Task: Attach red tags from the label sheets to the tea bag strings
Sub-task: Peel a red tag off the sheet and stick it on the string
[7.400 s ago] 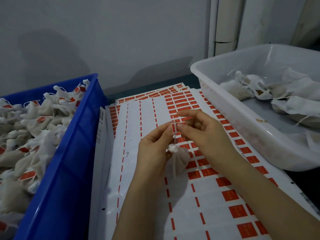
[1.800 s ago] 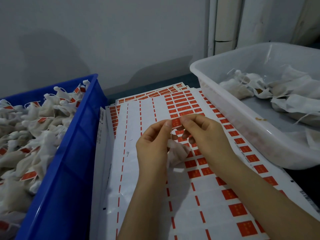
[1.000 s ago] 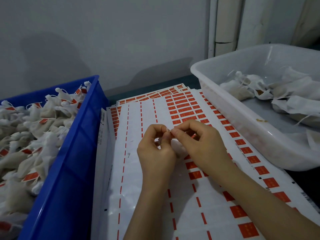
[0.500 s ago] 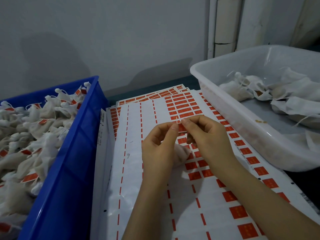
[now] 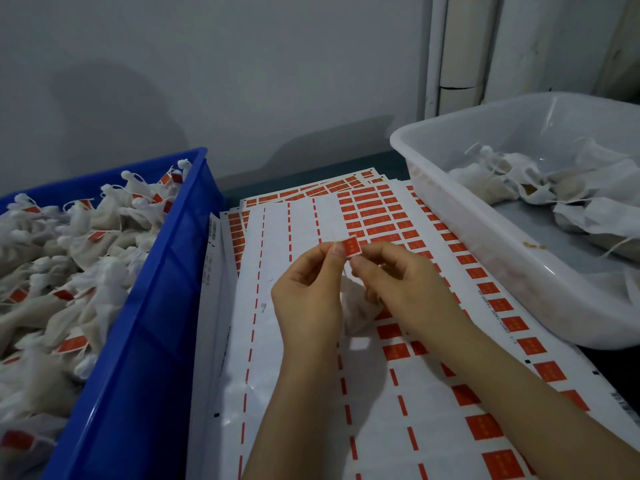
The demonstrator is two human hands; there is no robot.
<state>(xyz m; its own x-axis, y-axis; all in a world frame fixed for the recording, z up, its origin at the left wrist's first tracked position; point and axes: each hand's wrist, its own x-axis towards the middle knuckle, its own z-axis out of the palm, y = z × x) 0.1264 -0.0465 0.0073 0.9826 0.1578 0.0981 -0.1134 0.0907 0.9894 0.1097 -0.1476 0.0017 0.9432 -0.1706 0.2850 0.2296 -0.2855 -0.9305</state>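
Dim, cool grey-blue light fills the view, soft and seemingly from above and behind the wearer. A broad blurred shadow lies on the wall [image 5: 114, 109] at left, and a fainter one behind the white tub [image 5: 485, 216]. The left hand [image 5: 308, 299] and right hand [image 5: 405, 285] cast a soft shadow on the label sheets [image 5: 277, 341], whose glossy backing shows a pale sheen near the blue bin [image 5: 138, 341]. Detail is soft and smeared. The tea bags [image 5: 69, 271] in the bin merge into lumps, and the print on the red tag [image 5: 350, 245] pinched between both hands is unreadable. Wide-angle bowing curves the pipe [image 5: 460, 46] and splays the bin walls.
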